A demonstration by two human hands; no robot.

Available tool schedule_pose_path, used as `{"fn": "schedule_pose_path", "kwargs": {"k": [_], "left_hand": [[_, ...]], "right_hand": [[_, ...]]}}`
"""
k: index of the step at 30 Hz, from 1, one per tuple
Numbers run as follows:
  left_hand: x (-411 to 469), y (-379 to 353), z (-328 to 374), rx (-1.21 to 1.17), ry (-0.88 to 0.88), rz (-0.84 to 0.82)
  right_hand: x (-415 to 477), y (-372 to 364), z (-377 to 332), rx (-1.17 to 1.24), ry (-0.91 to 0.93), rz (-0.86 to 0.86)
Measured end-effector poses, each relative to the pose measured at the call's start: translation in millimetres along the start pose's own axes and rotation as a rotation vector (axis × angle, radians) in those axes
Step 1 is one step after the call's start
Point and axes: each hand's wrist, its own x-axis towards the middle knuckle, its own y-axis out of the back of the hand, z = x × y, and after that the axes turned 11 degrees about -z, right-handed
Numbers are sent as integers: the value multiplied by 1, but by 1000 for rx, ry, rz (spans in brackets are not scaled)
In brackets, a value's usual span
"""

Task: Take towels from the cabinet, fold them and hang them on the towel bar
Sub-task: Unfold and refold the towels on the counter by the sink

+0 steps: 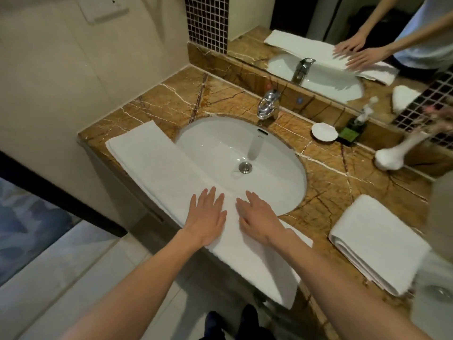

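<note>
Through the head camera, my left hand and right hand lie flat, fingers straight and spread. They press side by side on the long towel, which runs along the counter's near edge. I'd smooth outward, keeping the edges aligned. The sink shows only its drain. A folded towel waits on the right.

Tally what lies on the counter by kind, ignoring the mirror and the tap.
Towels: 2 (long towel, folded towel)
Dish: 1
Soap bottle: 1
Blurred white item: 1
Total: 5
</note>
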Motion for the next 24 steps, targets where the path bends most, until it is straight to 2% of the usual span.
{"fn": "schedule_pose_path", "kwargs": {"k": [5,10,16,21,24], "left_hand": [[16,-1,58,-30,-165,105],[36,-1,128,-6,-308,84],[52,3,213,22,-489,70],[62,1,261,39,-549,37],[68,-1,281,-98,-542,-17]], "right_hand": [[-42,-4,48,67,-127,141],[-96,3,118,30,-378,217],[-153,0,185,73,-537,74],[-185,-20,205,173,-609,-76],[-195,-32,204,155,-604,-73]]}}
